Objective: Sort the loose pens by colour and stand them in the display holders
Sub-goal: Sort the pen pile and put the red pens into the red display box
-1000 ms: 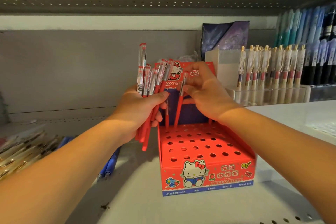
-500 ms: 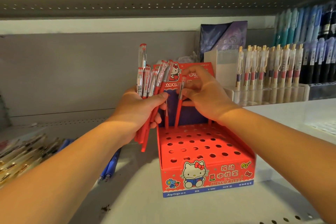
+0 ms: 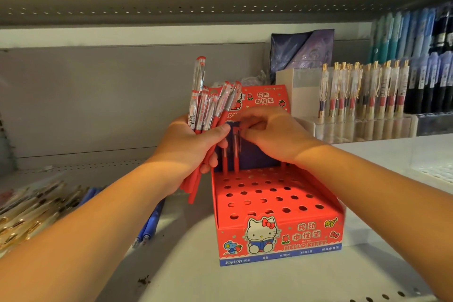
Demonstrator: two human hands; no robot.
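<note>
What the left hand [image 3: 193,152] holds: a bunch of red pens [image 3: 208,110]. The fingers are closed tight round them and the thumb lies across the front. The caps point up, and the red ends stick out below the fist.
Right hand: the right hand [image 3: 272,135] has curled fingers. The fingertips pinch the top of a red pen [image 3: 235,157] that stands in a hole in the back row of the holder.
Next pen: a second red pen [image 3: 224,162] stands just beside it, also in the back row.
Holder: the red holder [image 3: 282,235] is a cardboard box on the shelf [image 3: 220,282]. Its top is full of round holes. A white cat is printed on the front.
Pen look: smooth red bodies and see-through caps with red tips.
Left side: blue pens [image 3: 149,225] and gold-trimmed pens [image 3: 29,211] lie flat on the shelf.
Right side: a clear plastic stand [image 3: 367,125] holds pens with gold clips [image 3: 362,88] upright.
</note>
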